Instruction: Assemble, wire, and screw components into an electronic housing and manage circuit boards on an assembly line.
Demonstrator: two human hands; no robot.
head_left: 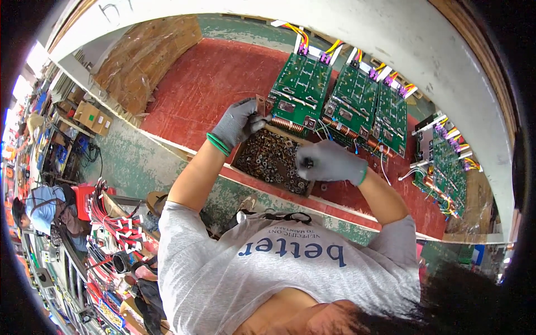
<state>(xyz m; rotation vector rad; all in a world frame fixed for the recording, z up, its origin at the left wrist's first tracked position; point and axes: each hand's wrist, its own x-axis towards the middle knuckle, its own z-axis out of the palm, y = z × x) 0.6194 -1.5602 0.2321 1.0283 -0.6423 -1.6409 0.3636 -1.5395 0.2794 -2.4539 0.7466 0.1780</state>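
Observation:
My left hand (239,124), in a grey glove with a green cuff, is closed on a small flat copper-coloured plate (261,105) with holes in it. The plate is held beside the corner of the nearest green circuit board (301,84). Below that board's edge stands a shallow box (307,188) full of mixed nuts, washers and bolts (268,159). My right hand (333,163), gloved too, is over the box's right side with its fingers curled together. Something dark shows at its fingertips, too small to name.
Two more green boards (350,100) (392,114) with copper coils stand to the right, and another board (446,173) lies farther right. Yellow, red and white wires rise behind them. The red tabletop (206,84) has a pale overhead panel (391,28). Red cables (111,215) lie at lower left.

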